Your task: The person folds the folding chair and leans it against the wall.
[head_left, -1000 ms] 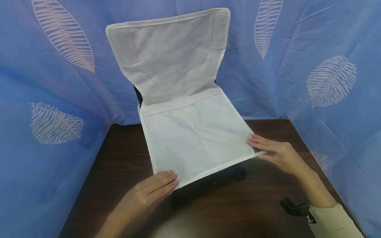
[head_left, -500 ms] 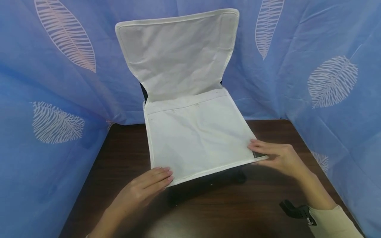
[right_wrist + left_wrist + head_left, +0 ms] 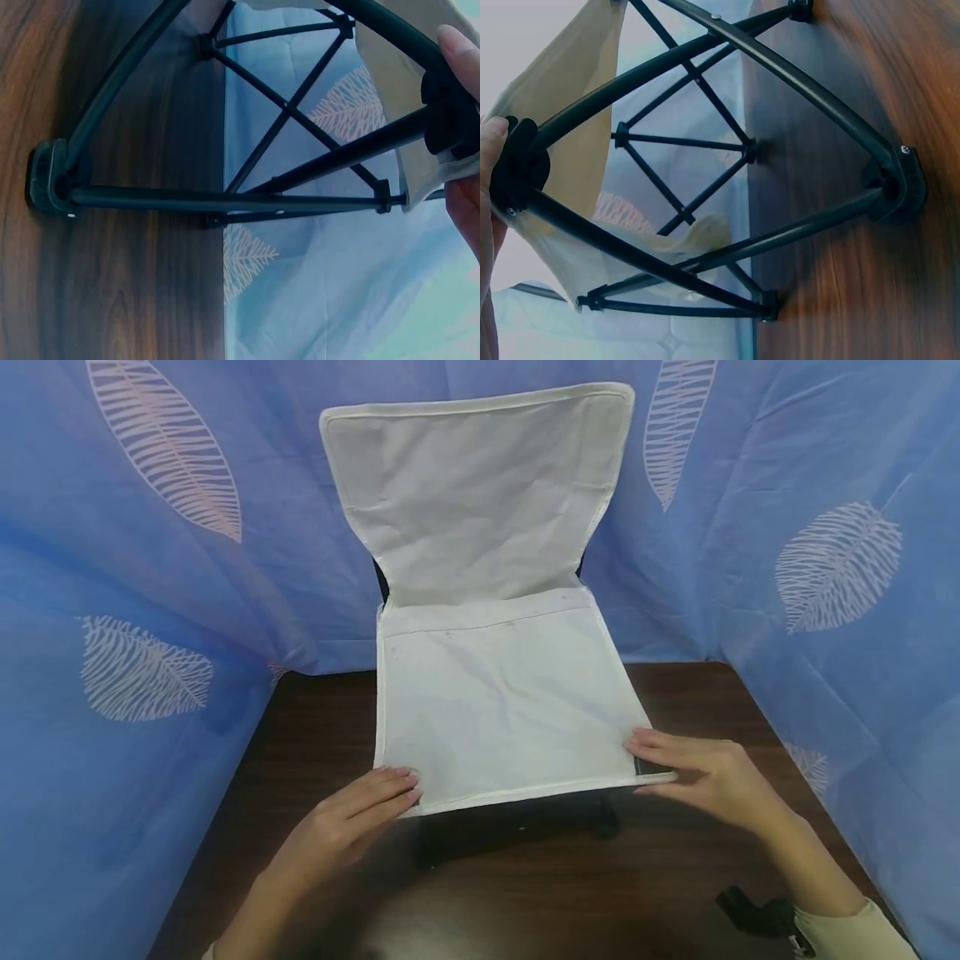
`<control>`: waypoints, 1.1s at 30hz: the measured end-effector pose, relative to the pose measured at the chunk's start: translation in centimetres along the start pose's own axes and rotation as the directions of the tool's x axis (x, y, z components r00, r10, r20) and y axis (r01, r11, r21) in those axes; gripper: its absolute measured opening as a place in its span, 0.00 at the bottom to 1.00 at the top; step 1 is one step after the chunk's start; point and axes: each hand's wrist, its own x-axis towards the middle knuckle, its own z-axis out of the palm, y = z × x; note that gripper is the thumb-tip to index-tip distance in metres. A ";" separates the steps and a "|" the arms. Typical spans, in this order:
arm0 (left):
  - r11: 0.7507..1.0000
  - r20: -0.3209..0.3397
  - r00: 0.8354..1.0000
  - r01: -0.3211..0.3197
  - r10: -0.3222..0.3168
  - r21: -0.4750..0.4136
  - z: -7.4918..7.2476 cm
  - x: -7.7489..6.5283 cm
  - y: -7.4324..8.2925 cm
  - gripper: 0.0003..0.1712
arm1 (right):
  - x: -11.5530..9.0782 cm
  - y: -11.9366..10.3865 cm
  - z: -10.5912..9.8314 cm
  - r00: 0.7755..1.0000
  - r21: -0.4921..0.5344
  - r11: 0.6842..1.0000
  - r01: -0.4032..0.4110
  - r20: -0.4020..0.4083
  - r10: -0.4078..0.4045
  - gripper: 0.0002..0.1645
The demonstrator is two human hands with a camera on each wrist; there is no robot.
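Observation:
A folding chair stands with its white fabric backrest [image 3: 480,493] upright at the far side and its white seat [image 3: 502,710] spread toward me. My left hand [image 3: 345,818] grips the seat's front left corner, fingers lying on top of the fabric. At the front right corner, my right hand [image 3: 705,772] pinches the seat between fingers above and thumb below. Under the fabric, crossed black tubes [image 3: 795,232] show in the left wrist view, a thumb touching the black corner joint [image 3: 517,165]. In the right wrist view, a thumb likewise lies by the other corner joint [image 3: 450,112].
The chair's black feet [image 3: 900,187] are at the dark wooden tabletop [image 3: 525,893]. Blue cloth [image 3: 697,585] with white leaf prints encloses the table at the back and both sides. A black strap [image 3: 757,914] hangs at my right wrist.
The chair has turned clockwise in the head view. Its backrest has shifted right, while the front left corner rose and the front right corner dropped. Both hands have kept hold and moved with it.

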 end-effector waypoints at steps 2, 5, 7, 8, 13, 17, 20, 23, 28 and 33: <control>1.000 0.008 1.000 0.020 -0.019 -0.011 -0.1 -0.3 -0.2 0.16 | -0.1 -0.4 0.2 1.000 -0.011 1.000 0.001 -0.009 -0.001 0.31; 0.999 0.010 0.999 0.039 -0.039 -0.018 -0.2 -0.7 -0.7 0.16 | -0.3 -1.2 0.4 1.000 -0.013 1.000 0.004 -0.019 -0.004 0.31; 0.999 0.003 0.999 0.039 -0.039 -0.008 -0.3 -0.9 -0.9 0.17 | -0.3 -1.7 0.5 1.000 0.000 1.000 0.016 -0.027 -0.016 0.30; 0.999 0.000 0.999 0.039 -0.039 -0.008 -0.3 -1.0 -1.0 0.17 | -0.3 -2.0 0.6 0.999 -0.003 1.000 0.024 -0.034 -0.024 0.30; 1.000 0.012 0.999 0.030 -0.030 -0.002 -0.5 -1.2 -1.3 0.17 | -0.1 -3.2 1.1 0.992 -0.017 0.997 0.074 -0.098 -0.076 0.30; 0.999 0.049 0.998 0.049 -0.049 0.003 -0.8 -1.0 -1.3 0.18 | -0.2 -3.6 1.7 0.992 0.016 0.998 0.068 -0.107 -0.066 0.31; 0.998 0.089 0.994 0.065 -0.065 0.013 -1.1 -0.9 -1.2 0.18 | -0.7 -3.6 2.0 1.000 0.027 1.000 0.005 -0.031 -0.004 0.32; 0.998 0.106 0.992 0.062 -0.063 0.012 -1.2 -0.8 -1.4 0.18 | -1.2 -3.3 2.2 0.997 0.023 0.998 -0.058 0.055 0.057 0.33; 0.998 0.111 0.992 0.062 -0.060 -0.014 -1.1 -1.1 -1.9 0.18 | -1.4 -2.9 2.1 0.994 0.024 0.998 -0.064 0.092 0.062 0.33; 0.996 0.152 0.986 0.080 -0.074 -0.031 -1.5 -1.4 -2.3 0.20 | -1.2 -2.5 1.8 0.996 0.040 0.999 0.017 0.090 -0.021 0.30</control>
